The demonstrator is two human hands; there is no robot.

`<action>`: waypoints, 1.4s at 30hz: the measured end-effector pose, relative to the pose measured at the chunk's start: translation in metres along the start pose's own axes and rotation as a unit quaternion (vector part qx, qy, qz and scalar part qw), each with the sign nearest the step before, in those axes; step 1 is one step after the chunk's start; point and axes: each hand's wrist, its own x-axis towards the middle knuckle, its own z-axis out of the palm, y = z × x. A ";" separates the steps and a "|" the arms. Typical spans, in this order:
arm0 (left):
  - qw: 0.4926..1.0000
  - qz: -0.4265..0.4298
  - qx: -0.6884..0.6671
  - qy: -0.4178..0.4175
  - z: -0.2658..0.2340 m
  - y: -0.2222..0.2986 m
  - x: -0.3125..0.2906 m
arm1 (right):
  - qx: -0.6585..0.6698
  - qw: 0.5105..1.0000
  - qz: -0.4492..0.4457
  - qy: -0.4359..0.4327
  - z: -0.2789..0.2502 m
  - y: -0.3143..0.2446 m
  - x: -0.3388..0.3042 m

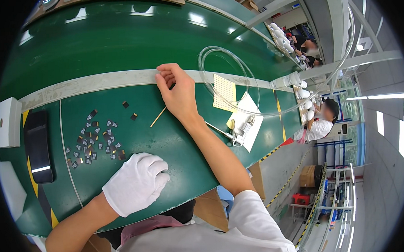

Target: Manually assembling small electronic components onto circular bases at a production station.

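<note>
Flat black plastic cards (109, 123) are lying loose; your curled, white-gloved left hand (139, 183), contents hidden, could scatter them by sliding. Your half-open bare right hand (178, 93) is seemingly holding nothing.

Small dark chips (95, 124), some gold-marked, lie scattered toward the left edge of the desk (190, 171); thin tan stick (158, 117) slants rightward.

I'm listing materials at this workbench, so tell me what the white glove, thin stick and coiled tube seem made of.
White glove: probably matte fabric, perhaps cotton; it wrinkles softly.
Thin stick: likely plain wood, judging by its pale tan colour, though plastic can't be ruled out.
Coiled tube: seemingly clear, glossy, flexible plastic; it looks see-through, with highlights along its loops.
</note>
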 end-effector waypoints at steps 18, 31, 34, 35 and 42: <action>1.000 0.003 -0.001 0.007 0.000 0.001 0.002 | -0.027 0.999 -0.016 -0.018 -0.002 0.000 0.000; 1.000 0.008 0.002 0.009 0.001 0.000 0.000 | -0.035 0.999 -0.014 -0.013 -0.001 0.001 0.000; 1.000 0.010 0.004 0.010 0.001 -0.001 0.000 | -0.037 0.999 -0.017 -0.017 -0.002 0.000 0.000; 1.000 0.010 0.004 0.011 0.001 -0.001 0.000 | -0.037 0.999 -0.017 -0.017 -0.002 0.000 0.000; 1.000 0.012 0.005 0.011 0.002 -0.001 0.000 | -0.034 0.999 -0.020 -0.018 -0.002 0.000 -0.001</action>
